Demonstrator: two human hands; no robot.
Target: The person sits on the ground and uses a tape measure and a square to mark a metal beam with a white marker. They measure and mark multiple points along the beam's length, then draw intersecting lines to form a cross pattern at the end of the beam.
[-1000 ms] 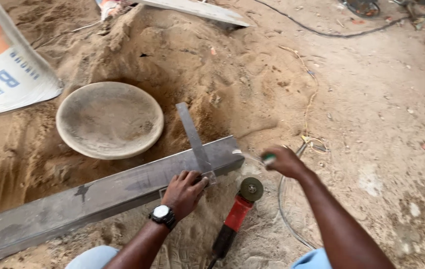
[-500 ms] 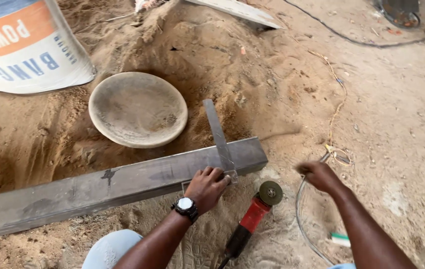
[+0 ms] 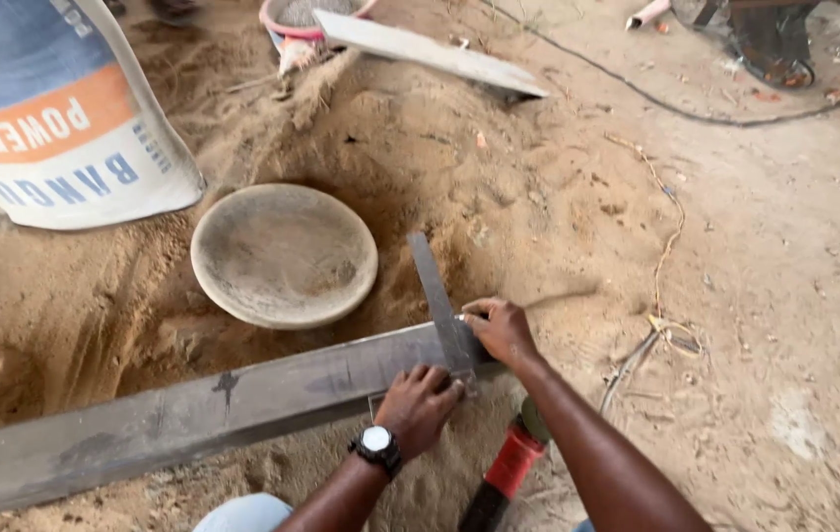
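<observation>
Grey steel, dusty and scuffed, makes up the long rectangular steel beam (image 3: 193, 414) that lies flat on the sand pile (image 3: 420, 158), running from the lower left up to the two hands. The left hand (image 3: 420, 406), with a black wristwatch (image 3: 377, 443) on its wrist, is pressed palm-down with fingers slightly spread on the near edge of the beam, holding down the short leg of a metal try square (image 3: 439, 296). The square's long blade stands across the beam and points away from the left hand, out over the sand. The right hand (image 3: 501, 330) sits just beyond and to the right of the left hand, at the beam's end, fingers pinched together on a small marking tool (image 3: 461, 317) whose tip touches the blade's edge; the tool is too small to identify further. Below both hands, between the forearms, an angle grinder (image 3: 508, 463) with a red body lies on the sand, partly hidden by the right forearm. Beyond the left hand, well apart from it, a shallow round mortar pan (image 3: 284, 254) rests in a hollow of the sand. Further off to the left stands a white, blue and orange cement bag (image 3: 55, 118). To the right of the right hand, a thin cable (image 3: 671, 236) trails across the dirt floor (image 3: 794, 296). Far beyond the hands, a flat board (image 3: 430, 54) lies at the top of the sand pile.
</observation>
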